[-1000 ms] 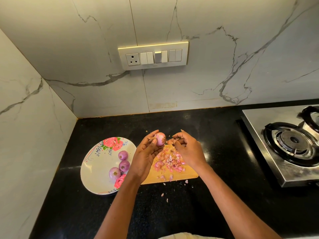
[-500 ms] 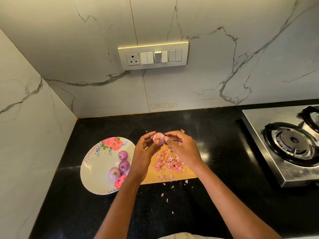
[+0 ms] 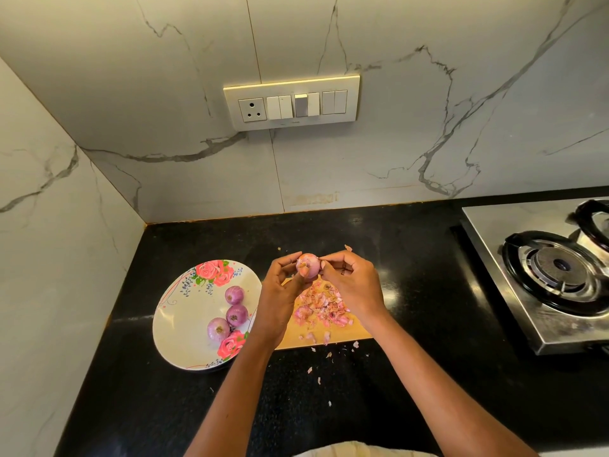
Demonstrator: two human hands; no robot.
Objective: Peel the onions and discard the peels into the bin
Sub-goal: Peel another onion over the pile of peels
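A small pink onion [image 3: 309, 265] is held above the wooden cutting board [image 3: 357, 331]. My left hand [image 3: 280, 291] grips it from the left with thumb and fingers. My right hand [image 3: 352, 285] pinches its right side with the fingertips. A heap of pink onion peels [image 3: 321, 306] lies on the board under the hands. Three purple onions [image 3: 232, 313] sit on a floral plate [image 3: 184, 321] to the left. No bin is in view.
Loose peel scraps [image 3: 319, 374] are scattered on the black countertop [image 3: 148, 400] in front of the board. A steel gas stove [image 3: 553, 272] stands at the right. Marble walls close the back and left; a switch panel [image 3: 291, 102] is on the back wall.
My right hand came back from a gap beside the onion and now pinches its right side. The onion has turned slightly in my left hand.
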